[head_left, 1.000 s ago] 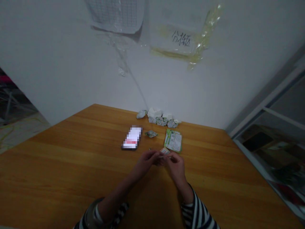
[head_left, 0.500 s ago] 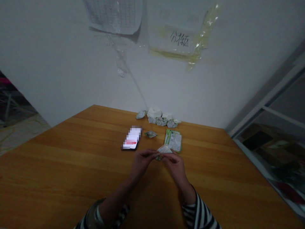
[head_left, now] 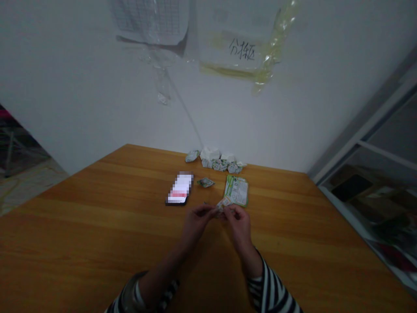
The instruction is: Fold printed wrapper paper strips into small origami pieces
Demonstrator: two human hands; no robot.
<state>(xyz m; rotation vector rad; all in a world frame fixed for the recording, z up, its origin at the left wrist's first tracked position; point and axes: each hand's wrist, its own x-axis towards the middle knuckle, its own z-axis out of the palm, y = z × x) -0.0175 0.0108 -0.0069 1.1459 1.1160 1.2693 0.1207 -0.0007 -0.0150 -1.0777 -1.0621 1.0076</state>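
Observation:
My left hand [head_left: 196, 221] and my right hand [head_left: 239, 223] meet above the wooden table [head_left: 97, 226], both pinching a small folded piece of printed paper [head_left: 223, 204] between their fingertips. The paper is white with green print and sticks up a little past my fingers. Just behind it lies a flat stack of green-and-white printed sheets [head_left: 237, 191]. A single folded paper piece [head_left: 205, 182] rests on the table to the left of that stack. Both my sleeves are striped.
A phone [head_left: 179, 193] with a lit screen lies left of my hands. A pile of several folded paper pieces [head_left: 217, 161] sits against the white wall. Taped papers hang on the wall above. A metal-framed shelf [head_left: 368, 174] stands to the right.
The paper piece has been turned and reworked between my fingertips. My hands stay in the same spot. The camera has tilted slightly.

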